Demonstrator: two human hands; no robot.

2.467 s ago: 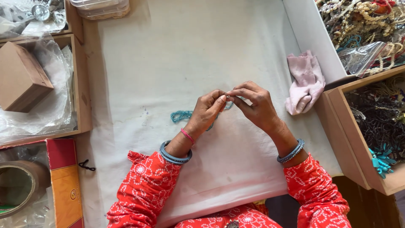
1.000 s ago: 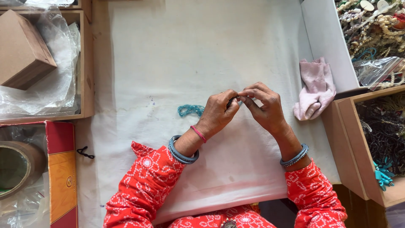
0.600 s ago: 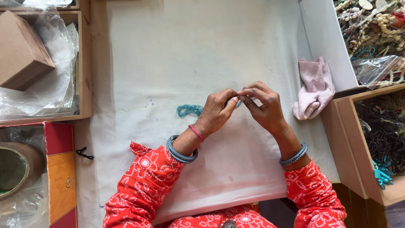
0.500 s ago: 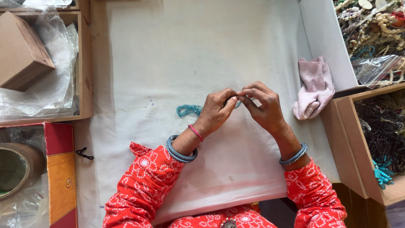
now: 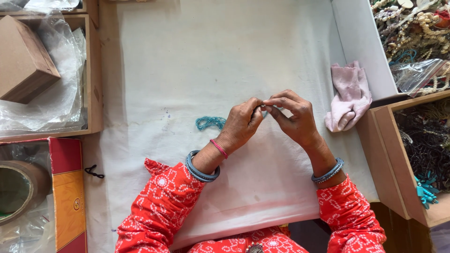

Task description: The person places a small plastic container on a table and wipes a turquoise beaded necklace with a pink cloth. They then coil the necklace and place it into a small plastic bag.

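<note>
Head view: left hand (image 5: 241, 124) and right hand (image 5: 293, 117) pinched on teal bead strand (image 5: 211, 122); bare white cloth (image 5: 206, 56) beyond.

A pale cloth (image 5: 211, 61) covers the work surface, flanked by wooden trays (image 5: 96, 79) in soft daylight.

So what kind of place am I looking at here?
Probably a jewellery-making workbench: boxes of beaded strands and dark beads sit at the right, and both hands pinch a teal bead string over a white cloth.
</note>
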